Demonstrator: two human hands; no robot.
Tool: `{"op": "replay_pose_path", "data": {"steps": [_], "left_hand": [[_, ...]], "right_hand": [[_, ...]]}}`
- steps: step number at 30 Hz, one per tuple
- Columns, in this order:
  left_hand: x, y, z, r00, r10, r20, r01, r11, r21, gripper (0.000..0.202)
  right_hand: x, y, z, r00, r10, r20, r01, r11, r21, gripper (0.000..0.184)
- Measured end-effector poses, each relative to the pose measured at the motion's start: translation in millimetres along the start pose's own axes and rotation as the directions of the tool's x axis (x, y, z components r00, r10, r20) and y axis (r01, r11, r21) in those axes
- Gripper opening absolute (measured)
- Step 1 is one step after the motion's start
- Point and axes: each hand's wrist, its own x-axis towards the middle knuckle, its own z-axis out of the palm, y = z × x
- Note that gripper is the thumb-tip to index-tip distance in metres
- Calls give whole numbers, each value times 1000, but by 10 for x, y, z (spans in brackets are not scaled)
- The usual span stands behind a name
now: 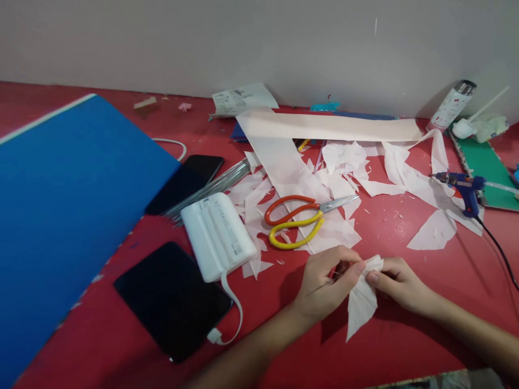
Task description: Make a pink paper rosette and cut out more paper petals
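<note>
Being pinched between nearly closed fingers [357,266], a pale tissue scrap [362,302] is held by the right hand [399,283], a thin stick [320,287] by the left hand [324,283], with scissors [294,221] lying just above the fingers.

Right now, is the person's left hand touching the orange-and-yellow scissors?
Apart: the head view shows the left hand clear of the scissors, with pale paper scraps showing between them.

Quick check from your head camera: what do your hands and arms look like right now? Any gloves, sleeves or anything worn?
The left hand and right hand are bare, with no gloves, rings or watch showing. The left forearm and right forearm are bare too, with no sleeves or cables in view.
</note>
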Motion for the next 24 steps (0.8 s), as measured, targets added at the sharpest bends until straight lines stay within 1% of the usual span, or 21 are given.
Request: {"op": "replay_pose_path", "data": {"steps": [3,7,10,13,16,19,21,24], "left_hand": [[1,15,-8,999,-19,-35,19,1000,3,15],[35,53,-28,992,-100,-77,103,994,32,16],[59,64,-40,988,-124,-89,126,992,19,17],[59,43,-48,989,-138,-53,136,990,-41,13],[47,17,-41,985,-166,41,170,981,-94,11],[39,13,-18,978,-181,107,189,979,-74,9],[38,18,-1,976,-184,114,189,981,-37,8],[36,22,13,980,-172,96,173,985,-8,9]], "right_hand": [[-1,5,-3,1000,-8,5,8,1000,18,38],[-2,20,-12,999,-31,-9,32,999,37,38],[0,26,-12,999,-25,-30,26,998,49,39],[7,26,-5,998,-8,-59,12,998,60,39],[13,20,1,997,-3,-74,8,998,66,39],[13,15,0,998,-12,-66,16,998,55,38],[12,14,-2,998,-14,-57,17,999,47,38],[11,13,-2,999,-8,-51,11,999,46,38]]}}
